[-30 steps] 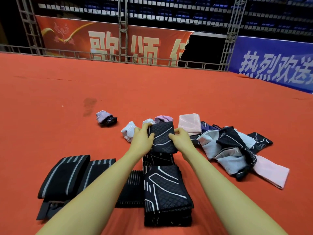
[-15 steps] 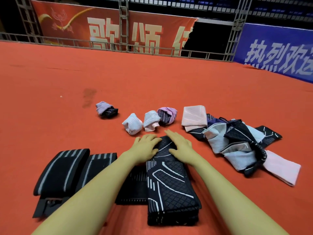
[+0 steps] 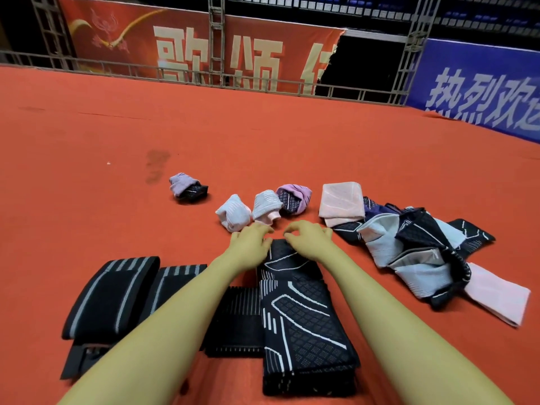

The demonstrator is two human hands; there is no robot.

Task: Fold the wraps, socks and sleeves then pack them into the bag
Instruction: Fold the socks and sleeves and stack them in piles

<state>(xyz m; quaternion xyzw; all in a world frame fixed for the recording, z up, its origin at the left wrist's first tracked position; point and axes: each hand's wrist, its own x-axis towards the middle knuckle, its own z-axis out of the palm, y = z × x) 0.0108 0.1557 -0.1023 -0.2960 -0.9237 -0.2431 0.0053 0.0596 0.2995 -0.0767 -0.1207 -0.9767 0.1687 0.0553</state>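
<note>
Orange-red carpet point(image 3: 263, 135) covers most of the frame, bounded at the top by a grey metal railing point(image 3: 187, 76), with a red banner point(image 3: 187, 51) upper left, a blue banner point(image 3: 479, 92) upper right, and dark seating point(image 3: 365, 13) above.

Indoor arena, red carpeted stage point(image 3: 263, 135), banners point(image 3: 201, 51), truss railing point(image 3: 216, 80), seating rows point(image 3: 336, 7)

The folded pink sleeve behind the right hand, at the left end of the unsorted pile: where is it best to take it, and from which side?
Take the folded pink sleeve at its left edge, coming from the left, probably pinching all layers together. That edge lies free over bare orange floor, while its right side touches the unsorted pile.
</note>
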